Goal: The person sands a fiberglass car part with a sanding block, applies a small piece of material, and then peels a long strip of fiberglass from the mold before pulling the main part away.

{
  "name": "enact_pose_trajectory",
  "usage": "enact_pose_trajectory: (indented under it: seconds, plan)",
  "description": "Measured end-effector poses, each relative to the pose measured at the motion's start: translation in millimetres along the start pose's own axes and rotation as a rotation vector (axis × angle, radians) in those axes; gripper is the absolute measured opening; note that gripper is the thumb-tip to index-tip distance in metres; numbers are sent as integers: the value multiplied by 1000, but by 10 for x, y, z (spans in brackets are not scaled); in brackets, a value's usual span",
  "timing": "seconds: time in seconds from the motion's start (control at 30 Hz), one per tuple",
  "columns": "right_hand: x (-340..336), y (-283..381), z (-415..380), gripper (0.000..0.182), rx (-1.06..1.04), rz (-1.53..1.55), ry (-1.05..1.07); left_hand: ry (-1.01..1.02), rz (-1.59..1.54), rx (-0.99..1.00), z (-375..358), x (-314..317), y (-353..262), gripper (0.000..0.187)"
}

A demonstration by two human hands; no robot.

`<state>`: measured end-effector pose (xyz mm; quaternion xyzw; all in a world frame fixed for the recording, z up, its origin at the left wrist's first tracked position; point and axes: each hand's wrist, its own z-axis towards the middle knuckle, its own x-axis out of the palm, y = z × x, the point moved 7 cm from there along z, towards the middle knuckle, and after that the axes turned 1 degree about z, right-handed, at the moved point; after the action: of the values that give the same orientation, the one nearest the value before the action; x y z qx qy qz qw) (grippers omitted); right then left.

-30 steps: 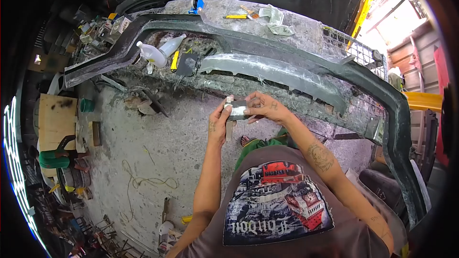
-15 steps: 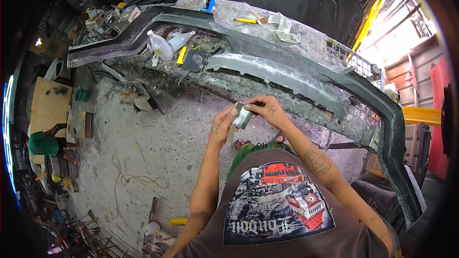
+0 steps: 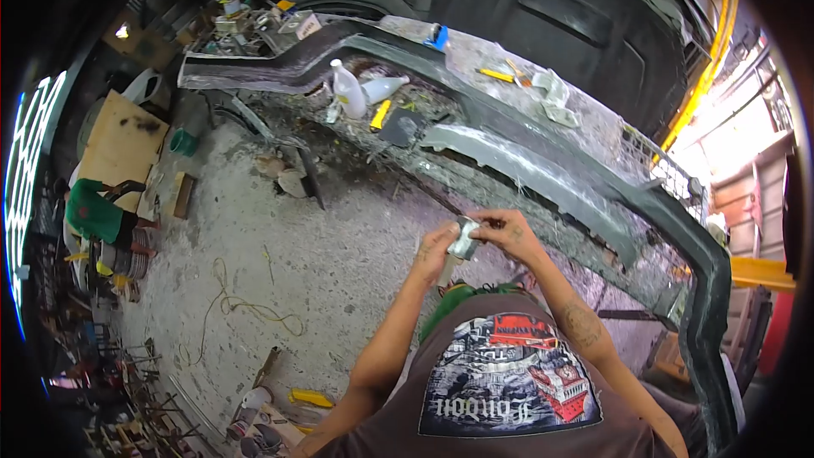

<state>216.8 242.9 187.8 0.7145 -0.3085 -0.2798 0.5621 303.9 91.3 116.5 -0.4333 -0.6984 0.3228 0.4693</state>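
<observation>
In front of my body, both hands meet at a small grey piece of sandpaper point(image 3: 464, 240) with white dust on its face. My left hand point(image 3: 435, 246) pinches its left side between thumb and fingers, and a pale strip hangs below that hand. At the upper right edge, the fingers of my right hand point(image 3: 511, 236) are closed on the same piece. Just beyond the hands lies a long grey trim panel point(image 3: 526, 165), dusted white along its upper face. Behind it a dark car bumper point(image 3: 710, 288) curves across the bench and down the right side.
On the bench point(image 3: 530, 59) are a white bottle point(image 3: 348, 93), a clear bottle point(image 3: 383, 88), yellow cutters point(image 3: 381, 115), a dark sheet point(image 3: 402, 127) and a crumpled cloth point(image 3: 555, 100). A yellow cord point(image 3: 225, 301) lies on the floor. Another person point(image 3: 91, 210) in green is at the far left.
The view has swung, so the bench and hands sit farther right and lower. Both hands keep hold of the sandpaper, whose dusty face has tilted.
</observation>
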Motion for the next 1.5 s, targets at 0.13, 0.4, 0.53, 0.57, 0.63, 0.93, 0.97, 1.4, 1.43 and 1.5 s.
enact_pose_trajectory:
  seconds: [0.13,0.4,0.53,0.57,0.63,0.93,0.97,1.4,1.43,1.5]
  plan:
    - [6,-24,3,38,30,15,-11,-11,-54,-13,-25,6,-20,37]
    - [9,-67,35,37,25,-96,16,31,-139,-25,-15,-15,40,35]
    - [18,-66,92,36,-18,-149,27,105,-337,19,21,22,96,38]
    - [18,-81,94,35,-23,-165,12,109,-327,-14,10,24,110,37]
    - [18,-79,72,37,-9,-195,34,139,-329,-39,11,41,170,38]
    - [402,-21,-39,35,-84,-156,34,121,-358,-23,-248,-168,210,39]
    - [447,-15,-70,34,-87,-155,11,154,-366,-8,-294,-174,204,39]
    - [410,-282,-1001,29,-201,-84,-121,180,-209,-48,-942,173,431,36]
    - [417,-229,-1170,30,-298,-201,-160,212,-149,-41,-1011,228,445,36]
    - [462,-231,-1489,34,-329,-240,-244,234,-86,-69,-1169,356,502,37]
